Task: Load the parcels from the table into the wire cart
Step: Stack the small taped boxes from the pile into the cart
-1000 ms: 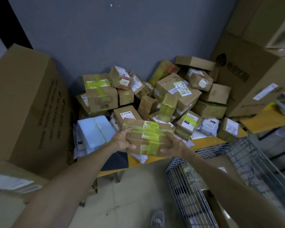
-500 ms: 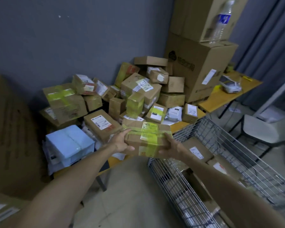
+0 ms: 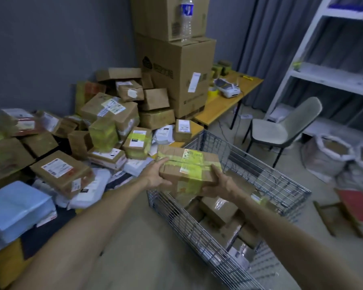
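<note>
I hold a brown cardboard parcel bound with yellow-green tape, lifted above the near-left end of the wire cart. My left hand grips its left edge and my right hand grips its right front corner. Several brown parcels lie inside the cart below it. To the left, a heap of taped parcels covers the yellow table, with a flat labelled box nearest me.
Two big cartons are stacked at the table's back, with a water bottle on top. A label printer sits on the table's right end. A chair, white shelving and sacks stand right of the cart.
Both hands have carried the taped parcel off the table heap and rightward, so it now hangs over the wire cart. My view has swung right, showing the chair and shelving.
</note>
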